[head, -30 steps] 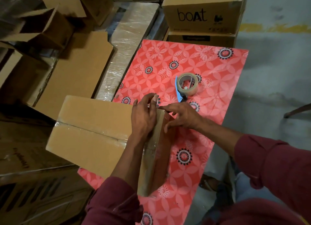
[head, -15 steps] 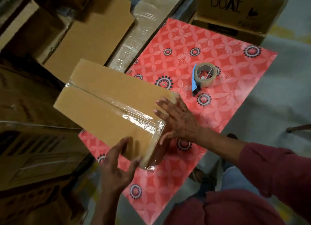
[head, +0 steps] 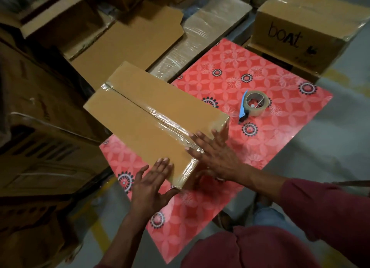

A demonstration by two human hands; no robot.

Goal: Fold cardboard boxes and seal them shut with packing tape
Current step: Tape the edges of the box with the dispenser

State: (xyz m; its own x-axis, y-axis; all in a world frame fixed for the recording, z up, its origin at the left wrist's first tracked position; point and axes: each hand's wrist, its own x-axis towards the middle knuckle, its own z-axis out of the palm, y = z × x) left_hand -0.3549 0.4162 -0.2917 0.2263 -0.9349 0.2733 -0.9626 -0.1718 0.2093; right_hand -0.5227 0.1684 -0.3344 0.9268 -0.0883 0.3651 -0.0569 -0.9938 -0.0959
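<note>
**Tape pressed flat on box end**

Left hand (head: 152, 185) and right hand (head: 215, 153) lay flat, fingers straight, on the box (head: 152, 117) near end. Box sat left of the tape roll (head: 255, 105) on the red mat (head: 280, 127). Risk: uneven pressure could leave the tape lifting at the corner.

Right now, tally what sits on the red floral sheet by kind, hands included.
Taped cardboard box: 1
Packing tape roll with blue cutter: 1
Hands, left hand and right hand, flat on the box: 2
Total: 4
</note>
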